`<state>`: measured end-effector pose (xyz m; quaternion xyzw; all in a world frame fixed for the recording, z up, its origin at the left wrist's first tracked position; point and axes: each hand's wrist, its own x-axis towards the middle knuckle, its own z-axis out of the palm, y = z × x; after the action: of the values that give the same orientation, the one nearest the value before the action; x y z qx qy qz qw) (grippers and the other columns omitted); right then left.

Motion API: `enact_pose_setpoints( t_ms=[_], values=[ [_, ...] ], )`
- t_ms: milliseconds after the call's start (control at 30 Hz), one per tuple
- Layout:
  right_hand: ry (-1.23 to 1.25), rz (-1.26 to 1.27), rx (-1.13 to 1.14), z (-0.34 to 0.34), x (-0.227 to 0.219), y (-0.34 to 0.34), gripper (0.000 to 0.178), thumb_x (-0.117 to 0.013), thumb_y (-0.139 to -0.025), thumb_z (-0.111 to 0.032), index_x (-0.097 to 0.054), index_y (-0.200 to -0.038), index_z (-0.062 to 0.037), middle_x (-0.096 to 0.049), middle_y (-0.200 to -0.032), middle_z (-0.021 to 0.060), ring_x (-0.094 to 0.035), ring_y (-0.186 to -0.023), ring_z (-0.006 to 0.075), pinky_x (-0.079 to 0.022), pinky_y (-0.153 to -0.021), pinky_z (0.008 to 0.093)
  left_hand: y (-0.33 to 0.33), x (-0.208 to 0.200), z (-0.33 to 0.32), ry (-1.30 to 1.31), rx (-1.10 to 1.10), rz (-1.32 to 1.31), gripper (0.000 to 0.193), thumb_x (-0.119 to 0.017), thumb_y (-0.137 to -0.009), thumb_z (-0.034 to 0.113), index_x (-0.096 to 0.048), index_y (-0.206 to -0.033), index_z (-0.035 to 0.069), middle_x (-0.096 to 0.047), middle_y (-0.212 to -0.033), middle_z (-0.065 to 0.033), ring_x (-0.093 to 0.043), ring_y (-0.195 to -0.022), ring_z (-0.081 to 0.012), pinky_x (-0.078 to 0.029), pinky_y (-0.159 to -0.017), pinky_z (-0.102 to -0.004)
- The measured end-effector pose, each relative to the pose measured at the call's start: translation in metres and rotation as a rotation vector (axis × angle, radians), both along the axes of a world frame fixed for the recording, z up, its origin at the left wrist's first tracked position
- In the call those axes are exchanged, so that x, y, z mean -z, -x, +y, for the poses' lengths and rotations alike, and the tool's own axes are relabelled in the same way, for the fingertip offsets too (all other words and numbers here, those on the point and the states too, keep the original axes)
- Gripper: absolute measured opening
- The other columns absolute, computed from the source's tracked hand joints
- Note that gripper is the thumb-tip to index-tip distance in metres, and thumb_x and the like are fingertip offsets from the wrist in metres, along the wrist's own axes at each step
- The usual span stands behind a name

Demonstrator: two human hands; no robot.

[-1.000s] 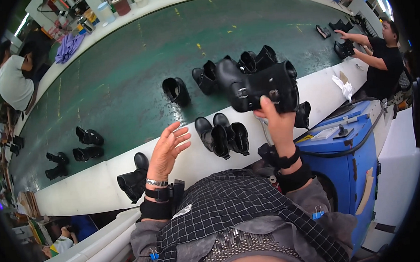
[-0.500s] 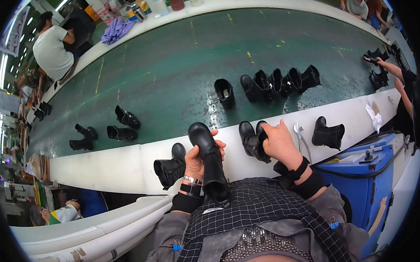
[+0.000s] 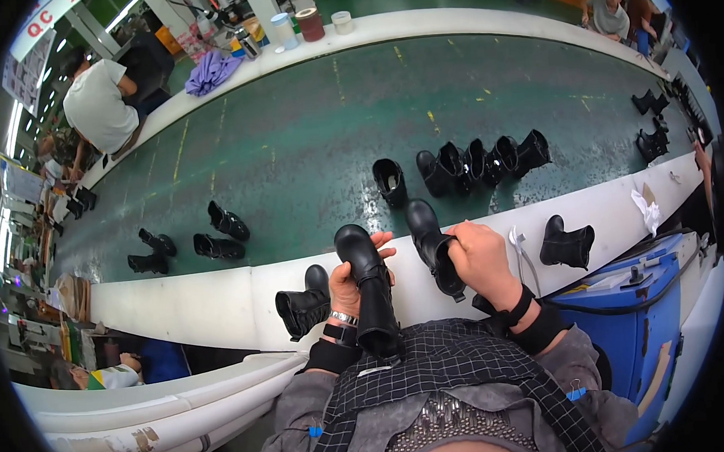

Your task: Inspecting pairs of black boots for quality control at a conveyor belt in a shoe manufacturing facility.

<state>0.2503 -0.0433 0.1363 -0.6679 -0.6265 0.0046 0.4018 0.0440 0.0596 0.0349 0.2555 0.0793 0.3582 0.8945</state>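
My left hand [image 3: 346, 287] is wrapped round a black boot [image 3: 373, 286], its rounded toe pointing away from me and its open shaft close to my apron. My right hand [image 3: 483, 257] grips a second black boot [image 3: 434, 251] by its shaft, fingers closed at the upper edge. That boot's toe points away, over the edge of the green belt. Left of my left hand, another black boot [image 3: 305, 303] lies on the white ledge [image 3: 196, 302]. Right of my right hand, one more black boot [image 3: 566, 243] rests on the same ledge.
Several black boots [image 3: 488, 164] stand in a row on the green belt [image 3: 294, 148], with a single boot [image 3: 389, 183] beside them. More boots [image 3: 217, 236] lie to the left. A blue cabinet [image 3: 624, 311] stands at right. Other people sit along the far side.
My right hand has closed on a boot, which now reaches farther over the belt. My left hand keeps its boot. At far right, another person's arm has drawn back from the shoes.
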Motion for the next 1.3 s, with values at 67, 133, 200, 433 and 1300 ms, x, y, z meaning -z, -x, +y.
enact_pose_setpoints(
  t_ms=[67, 133, 200, 433, 1300],
  values=[
    [-0.133, -0.024, -0.012, 0.001, -0.017, 0.009, 0.008, -0.058, -0.074, -0.005, -0.06, -0.079, 0.0007, -0.063, -0.075, 0.0148, -0.062, -0.07, 0.0349, -0.052, -0.081, 0.0429, -0.004, 0.001, 0.0, 0.019, 0.026, -0.04, 0.085, -0.065, -0.074, 0.051, -0.039, -0.141, 0.006, -0.034, -0.146, -0.0221, -0.043, -0.128, -0.0333, -0.053, -0.074, -0.045],
    [-0.222, -0.043, -0.093, 0.0, -0.03, 0.019, 0.013, -0.059, -0.069, 0.001, -0.063, -0.082, 0.0013, -0.066, -0.082, 0.0141, -0.063, -0.072, 0.0328, -0.053, -0.083, 0.0426, -0.008, 0.002, 0.004, 0.018, 0.14, -0.172, 0.083, -0.062, -0.078, 0.051, -0.031, -0.147, 0.016, -0.025, -0.151, -0.0195, -0.032, -0.137, -0.0339, -0.05, -0.085, -0.0471],
    [-0.306, -0.059, -0.21, 0.0, -0.036, 0.03, 0.013, -0.061, -0.065, 0.001, -0.061, -0.078, 0.0013, -0.067, -0.083, 0.0116, -0.064, -0.07, 0.0284, -0.053, -0.085, 0.0413, -0.011, 0.002, 0.006, 0.046, 0.169, -0.253, 0.082, -0.062, -0.081, 0.05, -0.028, -0.148, 0.017, -0.027, -0.151, -0.0191, -0.034, -0.136, -0.034, -0.048, -0.09, -0.0458],
    [-0.134, 0.167, -0.511, -0.002, -0.019, 0.036, 0.031, -0.073, -0.056, -0.024, -0.058, -0.078, -0.006, -0.067, -0.105, 0.0088, -0.055, -0.111, 0.0319, -0.027, -0.108, 0.0543, -0.009, -0.012, 0.0, 0.144, 0.051, 0.05, 0.088, -0.061, -0.078, 0.051, -0.024, -0.149, 0.014, -0.046, -0.133, -0.0121, -0.049, -0.121, -0.0288, -0.051, -0.087, -0.0367],
    [-0.038, 0.5, 0.334, 0.026, 0.055, 0.029, 0.059, -0.057, -0.077, -0.012, -0.042, -0.131, 0.0053, -0.035, -0.141, 0.0237, -0.034, -0.131, 0.0352, -0.022, -0.11, 0.0459, -0.04, 0.009, -0.009, 0.086, 0.163, -0.052, 0.088, -0.051, -0.077, 0.056, -0.032, -0.145, 0.004, -0.03, -0.15, -0.0187, -0.023, -0.141, -0.0337, -0.039, -0.106, -0.0467]
  ],
)
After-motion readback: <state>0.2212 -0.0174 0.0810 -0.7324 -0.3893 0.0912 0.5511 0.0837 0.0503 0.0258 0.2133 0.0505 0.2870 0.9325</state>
